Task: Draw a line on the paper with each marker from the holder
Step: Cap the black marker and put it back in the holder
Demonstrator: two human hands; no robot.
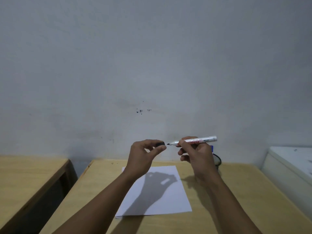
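While both arms reach out above the wooden table (236, 191), the right hand (197, 154) grips a white marker (200, 140) around the middle of its barrel, fingers curled closed on it, the barrel lying nearly level with its dark tip pointing left. Just beside that bare tip, apart from it by a small gap, the left hand (145, 154) pinches the black cap (160, 144) between thumb and fingertips, the other fingers loosely bent. Both hands hang in the air over the white paper (160, 200), which lies flat on the table under their shadow. Behind the right hand, a dark mesh holder (217, 160) stands at the table's far edge, mostly hidden.
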